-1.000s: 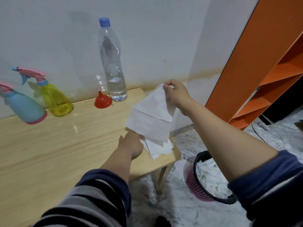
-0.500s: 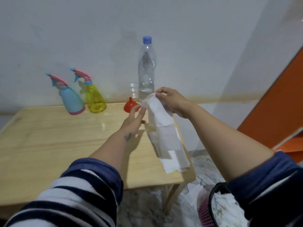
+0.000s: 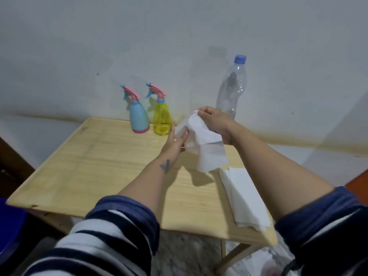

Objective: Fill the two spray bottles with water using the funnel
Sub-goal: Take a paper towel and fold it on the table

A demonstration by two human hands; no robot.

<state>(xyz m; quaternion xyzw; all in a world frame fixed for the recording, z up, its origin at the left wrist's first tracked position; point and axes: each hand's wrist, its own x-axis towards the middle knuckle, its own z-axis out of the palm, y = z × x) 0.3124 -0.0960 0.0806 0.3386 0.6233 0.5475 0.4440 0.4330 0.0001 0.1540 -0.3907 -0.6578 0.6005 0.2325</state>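
A blue spray bottle [image 3: 138, 116] and a yellow spray bottle [image 3: 162, 118], both with pink trigger heads, stand side by side at the back of the wooden table [image 3: 99, 166] against the wall. To their right rises a tall clear water bottle [image 3: 232, 90] with a blue cap; its lower part is behind my right hand. My right hand [image 3: 216, 124] pinches the top of a white tissue [image 3: 207, 150] held above the table. My left hand [image 3: 175, 143] touches the tissue's left edge with straight fingers. The red funnel is hidden behind hands and tissue.
A small stack of white tissues [image 3: 246, 198] lies near the table's right front corner. The grey wall stands right behind the bottles. Marble floor [image 3: 185, 253] shows under the front edge. A dark blue object [image 3: 8, 226] sits at the far left.
My view has swung left and back, so more of the table shows. The tissue has lifted free of the stack, and my left hand has come up against it.
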